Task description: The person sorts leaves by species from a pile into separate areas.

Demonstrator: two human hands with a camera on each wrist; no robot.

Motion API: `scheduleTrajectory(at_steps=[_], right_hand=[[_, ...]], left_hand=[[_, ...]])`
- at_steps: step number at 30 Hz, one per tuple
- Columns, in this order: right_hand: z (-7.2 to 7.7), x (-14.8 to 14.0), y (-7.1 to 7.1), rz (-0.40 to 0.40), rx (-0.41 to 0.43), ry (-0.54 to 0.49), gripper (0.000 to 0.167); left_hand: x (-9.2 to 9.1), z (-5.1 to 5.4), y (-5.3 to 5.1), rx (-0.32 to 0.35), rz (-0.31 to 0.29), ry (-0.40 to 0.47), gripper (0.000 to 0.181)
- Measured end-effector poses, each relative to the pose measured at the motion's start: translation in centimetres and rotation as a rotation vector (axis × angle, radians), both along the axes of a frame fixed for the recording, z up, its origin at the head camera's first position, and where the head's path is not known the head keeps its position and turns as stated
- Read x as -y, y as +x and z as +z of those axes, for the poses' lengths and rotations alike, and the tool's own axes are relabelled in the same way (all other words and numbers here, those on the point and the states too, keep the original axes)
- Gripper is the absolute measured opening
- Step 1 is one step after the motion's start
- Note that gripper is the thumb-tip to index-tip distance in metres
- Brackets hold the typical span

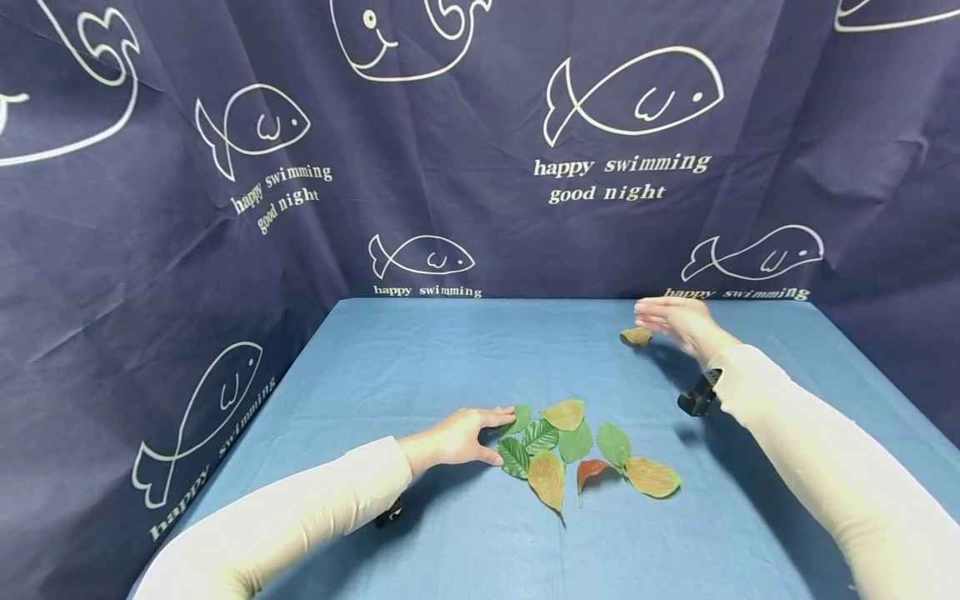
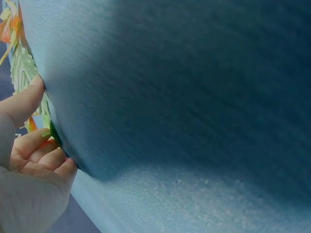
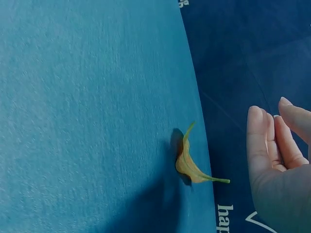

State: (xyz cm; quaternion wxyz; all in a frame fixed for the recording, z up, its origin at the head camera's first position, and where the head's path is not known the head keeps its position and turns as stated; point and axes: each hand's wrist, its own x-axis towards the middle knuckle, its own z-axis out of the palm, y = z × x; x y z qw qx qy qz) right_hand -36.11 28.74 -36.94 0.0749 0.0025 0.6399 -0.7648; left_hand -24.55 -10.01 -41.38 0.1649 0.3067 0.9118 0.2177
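Observation:
My left hand (image 1: 453, 437) touches the left side of a loose cluster of leaves, thumb and fingers apart. Its fingertips rest on a green leaf (image 1: 519, 419); the thumb tip meets a dark green toothed leaf (image 1: 513, 457). Close by lie a yellow-brown leaf (image 1: 547, 479), a yellowish leaf (image 1: 564, 413) and another green leaf (image 1: 576, 442). At the far right, my right hand (image 1: 686, 323) hovers above the table with fingers extended, holding nothing. Just beside it lies a curled brownish-yellow leaf (image 3: 190, 165) with its stem toward the table's edge.
A blue cloth covers the table (image 1: 420, 358). Right of the cluster lie a green leaf (image 1: 613, 443), a reddish leaf (image 1: 591, 472) and an orange-yellow leaf (image 1: 652, 477). Dark blue curtains (image 1: 450, 167) with white fish prints rise behind and at both sides.

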Motion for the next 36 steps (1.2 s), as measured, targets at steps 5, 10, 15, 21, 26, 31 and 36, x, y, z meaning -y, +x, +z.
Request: scheduleTrajectory(at_steps=[5, 10, 15, 21, 26, 31, 36], right_hand=[[0.0, 0.8, 0.5, 0.024, -0.007, 0.003, 0.020], [0.0, 1.7, 1.1, 0.059, -0.014, -0.014, 0.021], [0.0, 2.1, 1.7, 0.104, -0.005, -0.021, 0.021], [-0.5, 2.5, 2.6, 0.150, -0.014, -0.038, 0.019], [-1.3, 2.7, 3.3, 0.184, -0.009, -0.012, 0.023], [-2.2, 2.9, 3.9, 0.180, 0.003, 0.055, 0.016], [-3.0, 3.4, 4.4, 0.207, 0.004, 0.073, 0.018]], left_hand=[[0.0, 0.0, 0.0, 0.002, 0.001, 0.005, 0.071], [0.0, 0.1, 0.1, 0.005, -0.001, 0.016, 0.071], [0.0, 0.0, -0.1, -0.003, -0.004, 0.010, 0.072], [-0.1, 0.0, -0.3, -0.013, -0.011, 0.004, 0.072], [-0.1, 0.1, -0.2, -0.009, -0.012, -0.003, 0.071], [-0.1, 0.1, -0.1, -0.013, -0.012, -0.003, 0.071], [0.0, 0.1, 0.0, -0.018, -0.018, -0.004, 0.071]])
